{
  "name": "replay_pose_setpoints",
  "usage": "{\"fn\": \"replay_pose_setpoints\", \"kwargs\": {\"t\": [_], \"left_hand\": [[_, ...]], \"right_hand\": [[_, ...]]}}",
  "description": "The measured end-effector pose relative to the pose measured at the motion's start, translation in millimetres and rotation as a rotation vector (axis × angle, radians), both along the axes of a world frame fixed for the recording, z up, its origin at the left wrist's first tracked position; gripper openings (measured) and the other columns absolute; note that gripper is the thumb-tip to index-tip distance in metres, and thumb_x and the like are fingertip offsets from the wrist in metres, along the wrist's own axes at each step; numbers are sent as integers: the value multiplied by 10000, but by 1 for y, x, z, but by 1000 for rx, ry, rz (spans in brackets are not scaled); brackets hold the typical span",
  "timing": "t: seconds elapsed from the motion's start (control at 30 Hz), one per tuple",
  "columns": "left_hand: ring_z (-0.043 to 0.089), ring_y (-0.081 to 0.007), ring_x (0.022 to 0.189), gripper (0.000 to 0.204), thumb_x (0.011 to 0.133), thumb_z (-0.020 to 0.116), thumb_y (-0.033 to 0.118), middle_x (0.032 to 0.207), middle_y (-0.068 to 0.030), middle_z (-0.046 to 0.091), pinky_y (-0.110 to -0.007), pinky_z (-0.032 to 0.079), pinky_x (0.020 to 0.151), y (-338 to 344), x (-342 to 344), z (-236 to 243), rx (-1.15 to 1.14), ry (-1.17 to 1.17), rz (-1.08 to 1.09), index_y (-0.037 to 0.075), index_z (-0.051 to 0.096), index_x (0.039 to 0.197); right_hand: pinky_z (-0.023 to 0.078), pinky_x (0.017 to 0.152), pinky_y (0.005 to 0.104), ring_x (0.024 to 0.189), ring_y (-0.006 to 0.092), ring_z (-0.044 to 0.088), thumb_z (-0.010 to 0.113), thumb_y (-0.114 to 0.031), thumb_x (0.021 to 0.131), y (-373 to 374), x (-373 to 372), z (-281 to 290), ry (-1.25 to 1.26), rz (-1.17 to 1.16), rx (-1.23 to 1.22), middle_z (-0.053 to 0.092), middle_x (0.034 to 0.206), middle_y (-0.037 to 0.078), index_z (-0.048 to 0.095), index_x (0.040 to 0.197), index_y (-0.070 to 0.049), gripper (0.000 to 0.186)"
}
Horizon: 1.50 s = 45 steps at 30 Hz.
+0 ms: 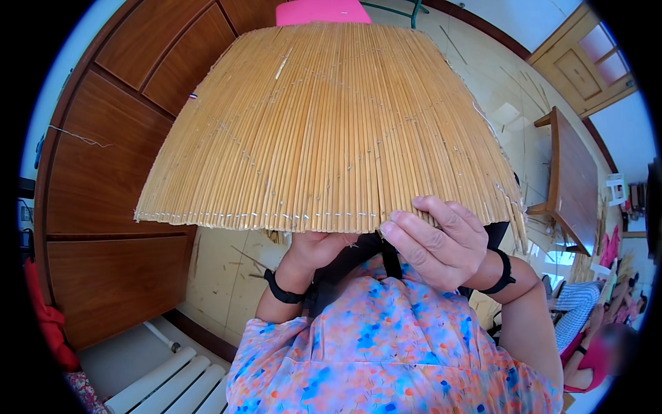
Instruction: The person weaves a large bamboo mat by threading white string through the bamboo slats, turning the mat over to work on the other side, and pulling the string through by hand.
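Observation:
A broad mat of straw-coloured stalks point(324, 131), stitched side by side with pale thread, spreads out in front of me, its near edge close to my body. At that edge, right of the middle, my right hand point(441, 241) is closed on the mat, fingertips on the top face; its thumb cannot be made out. My left hand point(321, 248) reaches underneath the near edge, left of my right hand. The mat hides most of its fingers, so their grip cannot be seen. Short white stitches run along the near edge.
Brown wooden cabinets point(110, 152) line the left, with a white radiator point(165, 386) below them. A pink seat point(323, 12) shows beyond the mat. At right stand a wooden table point(572, 179) and another person point(600, 355). Loose stalks lie on the tiled floor point(214, 276).

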<state>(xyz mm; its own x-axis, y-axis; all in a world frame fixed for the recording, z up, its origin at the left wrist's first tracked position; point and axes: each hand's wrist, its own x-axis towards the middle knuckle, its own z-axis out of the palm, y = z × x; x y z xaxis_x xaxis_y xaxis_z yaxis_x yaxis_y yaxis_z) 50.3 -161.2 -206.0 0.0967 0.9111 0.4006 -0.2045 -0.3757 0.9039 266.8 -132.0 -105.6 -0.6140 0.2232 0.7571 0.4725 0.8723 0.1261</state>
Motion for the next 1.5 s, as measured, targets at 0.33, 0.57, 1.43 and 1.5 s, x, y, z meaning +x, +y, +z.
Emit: {"fn": "replay_pose_setpoints", "kwargs": {"t": [0.33,0.57,1.43,1.5], "left_hand": [[661,-168,847,225,867,643,-64,960,-67,692,-292,541,723,-2,3,9,-164,-238,-182,-3,673,1082],[658,-200,1001,283,856,657,-58,1092,-91,696,-335,528,869,1,10,23,-6,-160,-68,-2,667,1133],[629,-171,920,282,851,622,-58,1000,-46,661,-291,506,804,7,-5,29,86,48,-207,0,644,1126],[627,-167,904,278,856,614,-57,990,-45,658,-291,507,795,8,-8,30,82,54,-212,-1,641,1127]], "right_hand": [[483,659,276,817,228,666,625,-187,753,4,-1,-2,16,-6,22,720,960,19,761,976,-104,274],[467,633,271,810,228,660,652,-192,746,4,-1,2,-7,5,40,705,957,12,747,980,-101,268],[474,643,266,817,222,661,642,-202,759,4,-1,7,3,-17,30,705,950,12,748,992,-102,275],[475,639,265,814,223,662,639,-200,754,4,-1,7,6,-17,33,705,948,14,747,993,-102,280]]}}
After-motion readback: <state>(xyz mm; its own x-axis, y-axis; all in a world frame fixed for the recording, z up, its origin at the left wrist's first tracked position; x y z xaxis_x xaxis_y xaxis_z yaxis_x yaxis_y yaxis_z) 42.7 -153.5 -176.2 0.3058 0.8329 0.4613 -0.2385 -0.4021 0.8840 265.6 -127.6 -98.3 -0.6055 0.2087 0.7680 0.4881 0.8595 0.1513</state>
